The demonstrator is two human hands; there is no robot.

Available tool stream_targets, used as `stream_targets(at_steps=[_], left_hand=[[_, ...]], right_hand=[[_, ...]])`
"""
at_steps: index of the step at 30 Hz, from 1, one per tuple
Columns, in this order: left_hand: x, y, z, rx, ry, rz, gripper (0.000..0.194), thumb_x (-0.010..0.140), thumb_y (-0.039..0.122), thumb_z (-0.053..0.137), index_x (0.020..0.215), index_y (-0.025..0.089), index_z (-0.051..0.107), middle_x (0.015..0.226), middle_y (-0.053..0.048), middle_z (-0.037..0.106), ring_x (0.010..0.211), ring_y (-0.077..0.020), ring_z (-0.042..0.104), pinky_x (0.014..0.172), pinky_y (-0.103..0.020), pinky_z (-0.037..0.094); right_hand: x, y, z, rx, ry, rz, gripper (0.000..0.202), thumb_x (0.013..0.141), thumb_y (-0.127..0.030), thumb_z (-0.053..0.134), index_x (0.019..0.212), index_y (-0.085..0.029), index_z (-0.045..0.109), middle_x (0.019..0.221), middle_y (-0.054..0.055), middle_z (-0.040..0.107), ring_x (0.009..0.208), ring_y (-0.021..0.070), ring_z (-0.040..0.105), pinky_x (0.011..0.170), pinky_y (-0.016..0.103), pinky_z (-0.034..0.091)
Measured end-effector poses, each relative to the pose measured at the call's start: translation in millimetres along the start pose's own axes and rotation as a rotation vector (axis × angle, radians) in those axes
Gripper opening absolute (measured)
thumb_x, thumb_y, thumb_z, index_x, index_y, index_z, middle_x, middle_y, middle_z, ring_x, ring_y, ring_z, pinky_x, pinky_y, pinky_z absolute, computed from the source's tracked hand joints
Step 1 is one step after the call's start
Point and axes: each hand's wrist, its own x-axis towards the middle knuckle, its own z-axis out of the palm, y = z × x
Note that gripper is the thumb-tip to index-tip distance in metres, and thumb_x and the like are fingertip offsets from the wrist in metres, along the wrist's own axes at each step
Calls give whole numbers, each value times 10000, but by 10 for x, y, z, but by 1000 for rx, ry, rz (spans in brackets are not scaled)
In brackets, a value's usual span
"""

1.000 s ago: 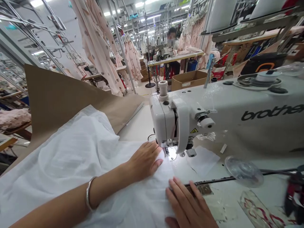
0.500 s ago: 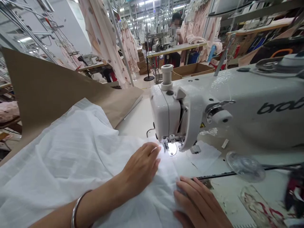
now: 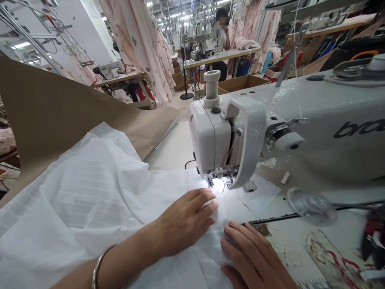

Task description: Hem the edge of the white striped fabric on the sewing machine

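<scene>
So my right hand (image 3: pixel 255 257) is resting palm down over the right edge of the white cloth (image 3: pixel 99 188), fingers close together; can't tell whether the thumb is pinching any of it. My left hand (image 3: pixel 183 222) is lying loosely spread on the same cloth, fingertips sitting just in front of the metal foot (image 3: pixel 210 182). That's feeling pretty tight to me, so I'm going for light pressure: steering with flat fingers, smoothing out folds, and letting the sewing machine (image 3: pixel 204 132) do the pulling.

Room-wise, a clear plastic disc (image 3: pixel 311 206) is showing off to the right, well apart from the cloth, and the machine's body is walling off that side. Farther back, a bare patch of counter (image 3: pixel 171 140) is opening up between the machine and the brown paper (image 3: pixel 75 108), which is rising on the left. Beyond that, a cardboard box (image 3: pixel 243 82) is standing behind the machine.
</scene>
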Motion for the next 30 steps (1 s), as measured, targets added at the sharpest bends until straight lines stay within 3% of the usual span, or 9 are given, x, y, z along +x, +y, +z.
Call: stream_targets(at_steps=[3,5,11,18,24,30], left_hand=[[-28,5,100,101,-76,-127,457,869,340,533,1244,97,433,1276,-177,462,1180,-305,422,995,-503,387],[-49,-20,126,129,-90,-190,515,855,403,541,1259,109,417,1307,-183,435,1205,-319,403,992,-525,382],[-66,-44,114,127,-73,-210,476,845,418,553,1208,130,441,1312,-153,454,1222,-299,402,1009,-502,373],[-60,-55,134,136,-73,-203,532,850,425,547,1250,104,405,1327,-149,445,1239,-281,389,1036,-476,349],[-57,-46,146,146,-74,-210,543,865,442,521,1269,100,402,1320,-145,455,1245,-275,387,1048,-474,340],[-1,-152,124,136,-147,-259,457,916,402,434,1255,96,426,1344,-172,434,1267,-316,362,1035,-536,327]], right_hand=[[-49,11,3,5,-9,4,245,863,-243,548,1080,-149,613,1173,89,583,1193,244,464,1008,400,392],[-78,15,3,12,10,15,250,838,-222,580,1072,-139,616,1123,92,601,1171,249,481,1008,407,398],[-97,-2,-1,41,44,55,216,809,-153,597,1019,-110,620,1037,118,601,1145,274,493,983,427,429],[-83,-23,-48,118,71,172,97,832,-130,563,923,-129,597,1069,130,551,1176,239,464,951,337,449],[-62,-24,-49,8,29,185,309,884,-270,532,1130,-86,560,1192,156,500,1219,264,420,971,375,425],[-22,36,-115,30,-52,142,322,882,-257,523,1168,-114,562,1260,140,481,1231,267,412,935,376,471]])
